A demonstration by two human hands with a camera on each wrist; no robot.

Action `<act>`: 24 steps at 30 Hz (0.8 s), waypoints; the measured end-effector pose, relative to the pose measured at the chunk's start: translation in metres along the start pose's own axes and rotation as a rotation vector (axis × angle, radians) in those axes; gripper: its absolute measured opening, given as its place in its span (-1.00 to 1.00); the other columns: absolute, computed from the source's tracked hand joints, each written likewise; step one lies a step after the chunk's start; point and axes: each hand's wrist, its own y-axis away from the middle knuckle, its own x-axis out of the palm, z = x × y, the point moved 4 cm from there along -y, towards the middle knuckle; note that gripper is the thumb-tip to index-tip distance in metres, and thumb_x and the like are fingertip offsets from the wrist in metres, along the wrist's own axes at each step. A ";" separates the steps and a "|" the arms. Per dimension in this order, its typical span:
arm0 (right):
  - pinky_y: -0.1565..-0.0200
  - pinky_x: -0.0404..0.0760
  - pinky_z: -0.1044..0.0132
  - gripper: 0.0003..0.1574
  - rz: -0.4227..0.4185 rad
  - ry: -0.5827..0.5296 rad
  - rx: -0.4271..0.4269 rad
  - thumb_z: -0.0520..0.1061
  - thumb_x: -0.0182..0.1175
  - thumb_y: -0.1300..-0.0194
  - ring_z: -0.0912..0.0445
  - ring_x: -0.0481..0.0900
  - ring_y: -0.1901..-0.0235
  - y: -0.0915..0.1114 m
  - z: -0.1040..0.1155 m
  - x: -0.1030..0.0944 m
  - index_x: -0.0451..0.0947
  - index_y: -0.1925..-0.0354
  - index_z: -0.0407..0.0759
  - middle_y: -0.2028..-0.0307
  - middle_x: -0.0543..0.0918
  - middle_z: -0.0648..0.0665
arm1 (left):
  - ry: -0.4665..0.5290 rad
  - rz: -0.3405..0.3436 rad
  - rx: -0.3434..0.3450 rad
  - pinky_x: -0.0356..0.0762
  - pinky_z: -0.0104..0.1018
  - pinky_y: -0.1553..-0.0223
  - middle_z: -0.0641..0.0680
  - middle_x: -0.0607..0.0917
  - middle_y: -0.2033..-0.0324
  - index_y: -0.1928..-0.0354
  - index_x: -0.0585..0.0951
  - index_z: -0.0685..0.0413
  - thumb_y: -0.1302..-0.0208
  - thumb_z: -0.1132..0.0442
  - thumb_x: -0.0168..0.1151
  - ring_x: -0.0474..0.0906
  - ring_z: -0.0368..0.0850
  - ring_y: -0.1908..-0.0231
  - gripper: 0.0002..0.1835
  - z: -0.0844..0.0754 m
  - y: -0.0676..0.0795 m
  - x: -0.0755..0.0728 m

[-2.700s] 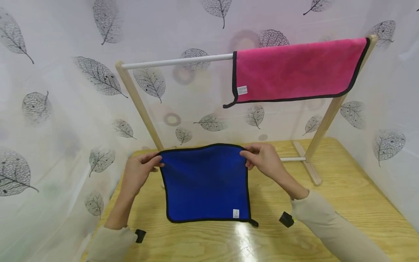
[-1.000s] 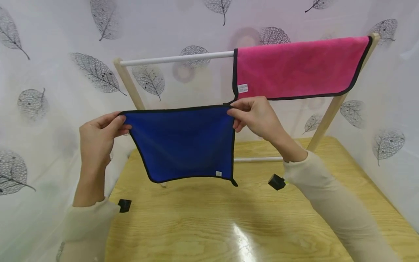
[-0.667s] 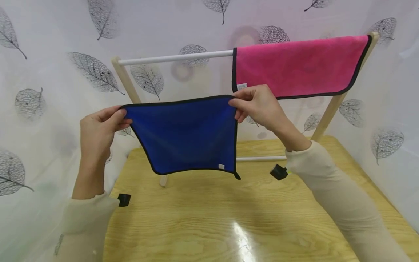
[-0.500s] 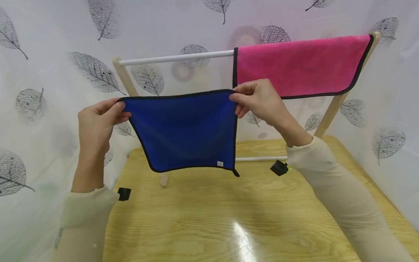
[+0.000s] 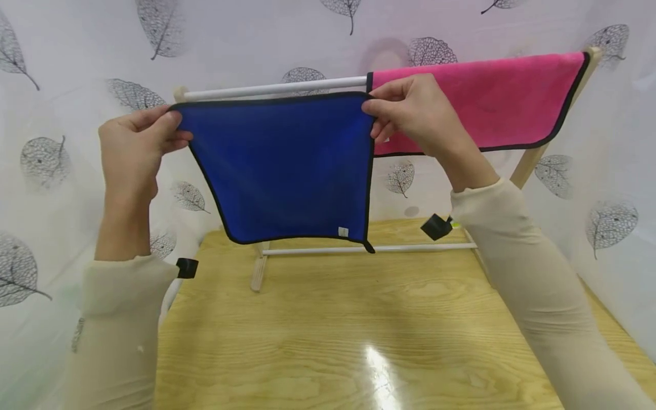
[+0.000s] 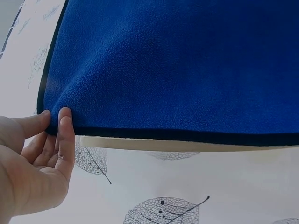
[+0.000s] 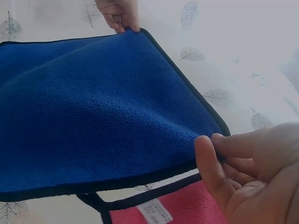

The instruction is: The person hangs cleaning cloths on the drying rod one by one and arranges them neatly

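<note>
A blue towel with black edging hangs spread between my two hands, its white label and black loop at the lower right. My left hand pinches its upper left corner between thumb and fingers; the left wrist view shows that corner and the thumb close up. At the upper right corner my right hand pinches the towel, overlapping the pink towel behind it. The towel's top edge lies just below the white bar of the rack in the head view. The pink towel is draped over the bar's right half.
The rack's wooden right post and left foot stand on a wood-grain table. A lower white rod joins the feet. Leaf-patterned sheeting surrounds the table at the back and sides.
Both hands have raised the blue towel from low over the table to just below the bar, shifting it leftward and stretching it wider. The pink towel stays on the bar.
</note>
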 end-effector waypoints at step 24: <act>0.21 0.75 0.29 -0.62 -0.016 0.044 0.035 -0.12 0.34 -0.42 -0.01 0.76 0.43 -0.021 0.017 -0.003 0.67 -0.09 -0.33 0.31 0.72 -0.28 | 0.026 -0.052 -0.023 0.72 -0.37 0.28 0.11 0.75 0.19 -0.04 0.73 0.36 -0.23 0.41 0.47 0.79 -0.10 0.47 -0.67 -0.011 -0.024 0.011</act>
